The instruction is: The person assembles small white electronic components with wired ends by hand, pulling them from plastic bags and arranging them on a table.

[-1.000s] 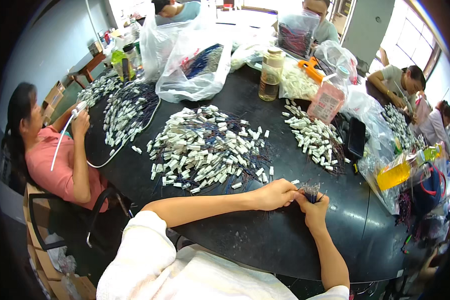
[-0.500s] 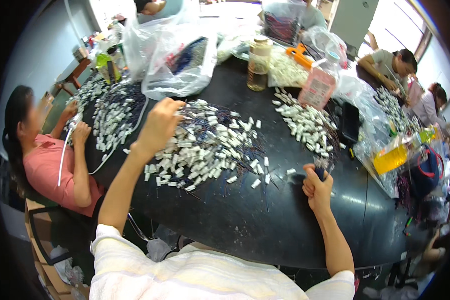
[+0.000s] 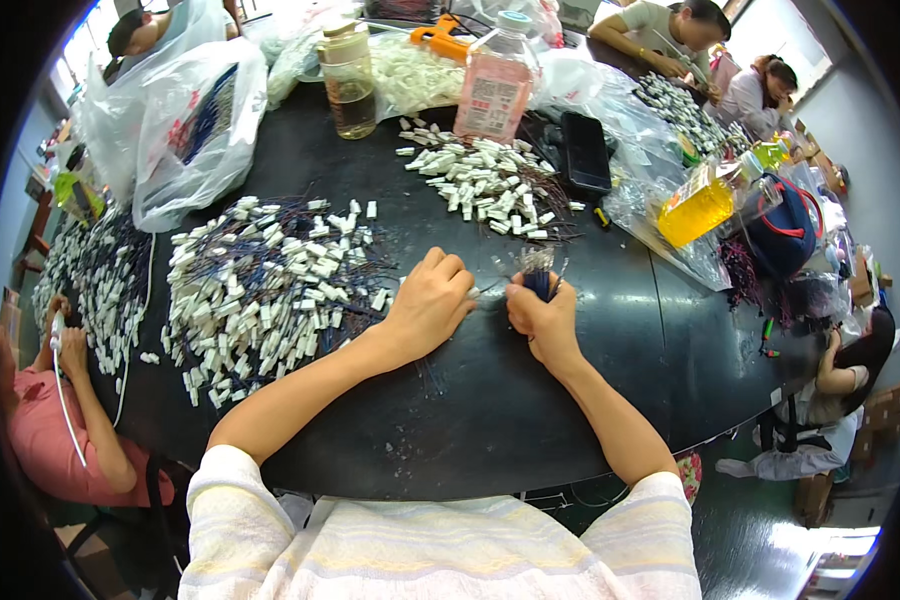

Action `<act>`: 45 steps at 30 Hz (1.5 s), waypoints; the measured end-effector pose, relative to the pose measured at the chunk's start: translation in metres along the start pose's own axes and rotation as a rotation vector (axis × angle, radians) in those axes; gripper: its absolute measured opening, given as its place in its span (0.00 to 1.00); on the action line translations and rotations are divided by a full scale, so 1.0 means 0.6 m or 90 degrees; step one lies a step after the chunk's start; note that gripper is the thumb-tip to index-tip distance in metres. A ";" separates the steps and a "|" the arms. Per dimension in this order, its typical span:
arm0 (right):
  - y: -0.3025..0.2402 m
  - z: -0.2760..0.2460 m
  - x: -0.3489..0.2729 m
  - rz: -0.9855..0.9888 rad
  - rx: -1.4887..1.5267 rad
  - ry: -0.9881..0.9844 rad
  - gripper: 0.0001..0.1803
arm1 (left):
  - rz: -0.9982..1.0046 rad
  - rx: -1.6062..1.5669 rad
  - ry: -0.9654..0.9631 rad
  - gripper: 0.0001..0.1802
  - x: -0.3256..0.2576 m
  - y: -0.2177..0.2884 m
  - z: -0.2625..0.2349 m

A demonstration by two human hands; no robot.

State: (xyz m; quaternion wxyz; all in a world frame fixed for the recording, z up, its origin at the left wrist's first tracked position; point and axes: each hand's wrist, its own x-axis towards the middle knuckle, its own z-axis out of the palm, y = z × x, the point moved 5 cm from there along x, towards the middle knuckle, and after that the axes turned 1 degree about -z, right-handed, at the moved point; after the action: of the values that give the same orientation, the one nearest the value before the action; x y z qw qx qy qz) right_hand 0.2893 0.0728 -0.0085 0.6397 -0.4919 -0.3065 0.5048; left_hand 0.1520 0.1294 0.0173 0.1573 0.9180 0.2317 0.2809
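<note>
My right hand (image 3: pixel 545 318) is closed round a bundle of dark blue wires (image 3: pixel 537 272), whose pale, clear-looking ends stick up above the thumb. Close to its left, my left hand (image 3: pixel 430 308) is curled with the fingertips together, pointing at the bundle. A small whitish bit shows at those fingertips, too small to make out. Left of my left hand lies a big heap of white connectors on thin dark wires (image 3: pixel 270 280). Beyond both hands is a smaller pile of white connectors (image 3: pixel 490 185).
On the black table (image 3: pixel 590 420) stand a brown-tinted bottle (image 3: pixel 352 95), a pink-labelled bottle (image 3: pixel 495 85) and a black phone (image 3: pixel 584 152). A yellow-liquid bottle (image 3: pixel 698 208) lies right. Plastic bags (image 3: pixel 195 140) sit far left. A person in a pink shirt (image 3: pixel 65 420) works at left; others sit opposite.
My left hand has come from over the big heap to beside my right hand, its fingers now curled. The view has swung to the right. My right hand still grips the wire bundle.
</note>
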 end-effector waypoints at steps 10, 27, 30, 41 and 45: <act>-0.005 0.002 0.001 0.012 -0.154 -0.026 0.06 | -0.030 -0.124 0.081 0.05 -0.027 -0.007 -0.033; -0.005 -0.016 -0.001 -0.064 -0.008 0.043 0.05 | -0.098 -0.076 0.013 0.10 -0.099 -0.034 -0.039; -0.005 -0.010 -0.003 -0.065 -0.071 0.032 0.03 | -0.143 -0.077 0.029 0.08 -0.105 -0.042 -0.059; 0.004 0.004 -0.024 -0.062 -0.180 -0.001 0.06 | -0.395 -0.590 0.072 0.08 -0.056 -0.046 0.008; 0.001 0.012 -0.016 -0.041 -0.258 -0.039 0.06 | -0.361 -0.585 0.054 0.08 -0.057 -0.044 0.003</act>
State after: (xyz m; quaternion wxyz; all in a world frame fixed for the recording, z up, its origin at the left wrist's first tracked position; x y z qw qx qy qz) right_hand 0.2795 0.0659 -0.0055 0.5342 -0.5848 -0.4366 0.4267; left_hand 0.1190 0.1342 -0.0102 0.6027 0.6438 0.3300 0.3367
